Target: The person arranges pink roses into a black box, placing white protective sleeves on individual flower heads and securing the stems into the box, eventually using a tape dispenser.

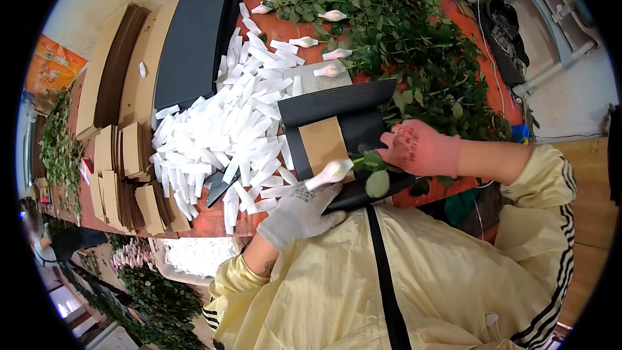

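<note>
On the counter point(210, 221), the heap of leafy roses point(427, 45) beyond the right grip point(414, 148) could snag the rose if it is pulled sideways. The black corrugated board point(337, 104) ahead of both grips might shift if a wrist nudges it. The netted rose point(332, 174) sits between them: the right grip looks curled round its stem; the left grip point(301, 212) bends loosely beneath the bud, pinching or not one cannot tell. Too firm a squeeze might bruise it. The bud is pale pink under white mesh, its leaves green.
</note>
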`<action>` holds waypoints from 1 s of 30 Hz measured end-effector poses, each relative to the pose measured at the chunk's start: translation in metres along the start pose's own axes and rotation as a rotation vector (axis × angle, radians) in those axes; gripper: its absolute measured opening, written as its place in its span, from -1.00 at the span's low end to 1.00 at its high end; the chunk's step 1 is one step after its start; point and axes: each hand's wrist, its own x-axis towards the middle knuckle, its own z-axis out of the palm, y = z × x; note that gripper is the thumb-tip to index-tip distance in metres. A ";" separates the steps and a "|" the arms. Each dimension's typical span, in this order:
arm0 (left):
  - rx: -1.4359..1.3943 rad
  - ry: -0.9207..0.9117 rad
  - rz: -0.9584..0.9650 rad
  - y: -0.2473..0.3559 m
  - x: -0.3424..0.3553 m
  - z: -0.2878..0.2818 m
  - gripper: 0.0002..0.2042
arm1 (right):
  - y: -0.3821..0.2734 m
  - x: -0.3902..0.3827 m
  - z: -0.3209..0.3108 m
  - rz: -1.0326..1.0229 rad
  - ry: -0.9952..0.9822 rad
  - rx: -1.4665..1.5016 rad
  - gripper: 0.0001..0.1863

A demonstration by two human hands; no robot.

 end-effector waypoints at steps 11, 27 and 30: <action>0.319 0.610 0.232 -0.021 0.036 -0.041 -0.71 | -0.004 0.017 0.063 -0.128 0.047 0.188 -0.72; 0.388 0.100 0.057 -0.051 0.060 -0.046 -0.47 | -0.008 0.058 0.041 0.075 -0.068 0.349 -0.52; 0.377 0.268 0.158 -0.053 0.057 -0.044 -0.40 | -0.020 0.064 0.049 -0.043 -0.053 0.398 -0.56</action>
